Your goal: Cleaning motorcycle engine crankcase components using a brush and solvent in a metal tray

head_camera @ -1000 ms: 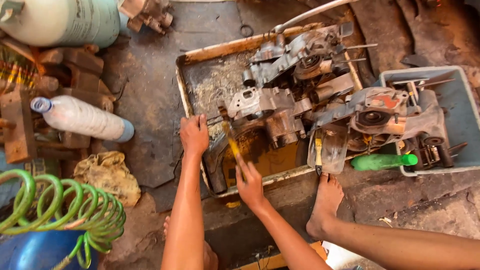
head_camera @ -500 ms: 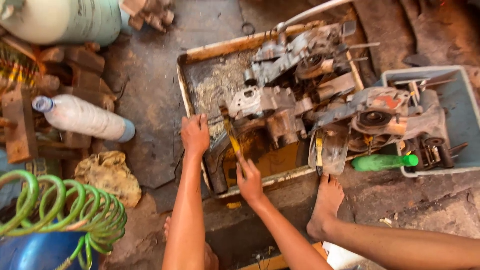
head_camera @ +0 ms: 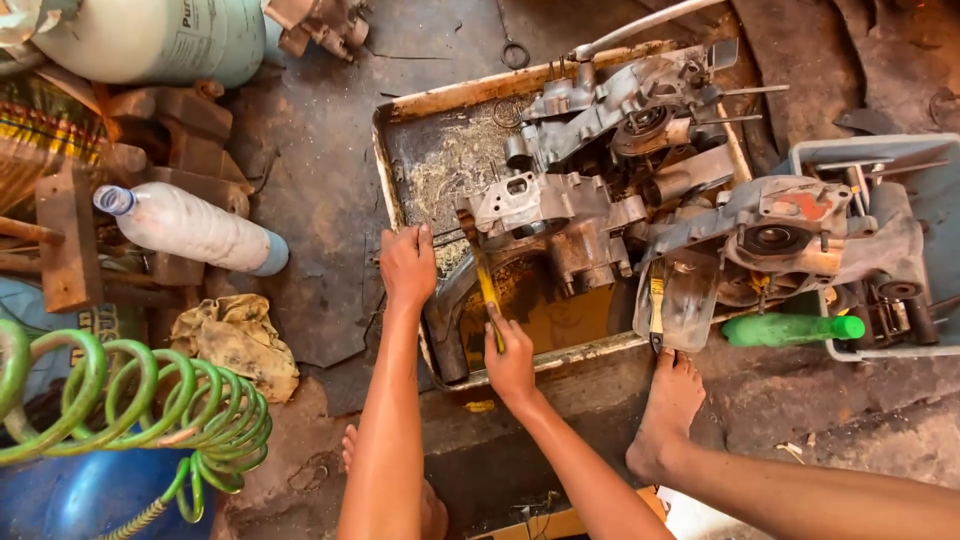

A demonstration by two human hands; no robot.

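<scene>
A yellow-handled brush (head_camera: 486, 290) is gripped in the right hand (head_camera: 512, 358), just below the middle of the frame, its head laid against the grey engine casing (head_camera: 545, 215) standing in the metal tray (head_camera: 400, 160). The left hand (head_camera: 408, 262) is closed over the tray's left rim, apparently steadying it. The casing is found at the centre of the tray, with yellowish liquid pooled on the tray floor beneath it at the lower edge.

As far as can be judged, the cleaning is partway through: the casing's upper faces look fairly bare and pale, while dark grime is seen on its lower parts and on the curved dark piece beside the brush. Gritty residue is spread over the tray floor in the upper left. Further engine parts (head_camera: 630, 100) are stacked toward the upper right, and their condition cannot be told.

Outward, a green bottle (head_camera: 790, 328) lies right of the tray, and a coiled green hose (head_camera: 130, 400) is seen at lower left.
</scene>
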